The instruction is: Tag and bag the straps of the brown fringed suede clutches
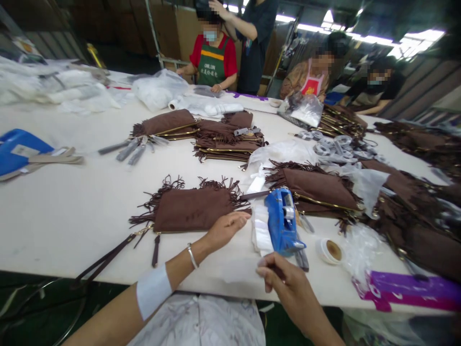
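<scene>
A brown fringed bag with a gold zip lies flat in front of me, its wrist strap trailing over the table edge. My left hand is at the bag's front right corner, fingers stretched out and holding nothing I can see. Thumb and fingers of my right hand pinch the corner of a thin, translucent white sheet just above the table's front edge. Beyond that hand stands a blue tape dispenser, with a stack of white slips against its left side.
Brown fringed bags lie in piles to the right and at the back. A tape roll and a purple strip are at the front right. Another blue dispenser sits left. Several people work across the table.
</scene>
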Demonstrator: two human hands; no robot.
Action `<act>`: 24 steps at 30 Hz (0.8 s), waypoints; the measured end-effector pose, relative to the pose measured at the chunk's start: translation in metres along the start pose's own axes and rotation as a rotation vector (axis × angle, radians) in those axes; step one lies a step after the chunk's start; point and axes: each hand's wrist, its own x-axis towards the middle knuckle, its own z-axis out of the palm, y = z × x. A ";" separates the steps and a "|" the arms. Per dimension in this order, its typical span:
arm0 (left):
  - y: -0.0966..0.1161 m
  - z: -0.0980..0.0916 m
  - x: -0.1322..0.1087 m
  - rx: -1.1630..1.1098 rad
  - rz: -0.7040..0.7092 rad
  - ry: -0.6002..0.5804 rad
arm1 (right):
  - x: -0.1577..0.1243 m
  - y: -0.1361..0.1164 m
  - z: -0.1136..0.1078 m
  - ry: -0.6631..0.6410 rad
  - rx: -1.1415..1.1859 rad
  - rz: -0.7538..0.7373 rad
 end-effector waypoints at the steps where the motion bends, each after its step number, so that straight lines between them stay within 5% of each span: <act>1: 0.009 -0.010 -0.014 -0.098 -0.066 -0.058 | 0.009 -0.003 0.005 -0.012 0.050 -0.003; 4: 0.024 -0.030 -0.062 -0.209 -0.278 -0.175 | 0.034 -0.008 0.026 -0.042 0.137 -0.033; 10: -0.002 -0.051 -0.130 -0.195 -0.472 0.190 | 0.064 -0.009 0.069 -0.045 0.106 -0.041; 17: -0.011 -0.061 -0.163 -0.213 -0.488 0.293 | 0.075 -0.018 0.108 -0.081 0.121 -0.057; 24: -0.012 -0.079 -0.198 -0.379 -0.509 0.239 | 0.085 -0.033 0.141 -0.184 0.120 -0.092</act>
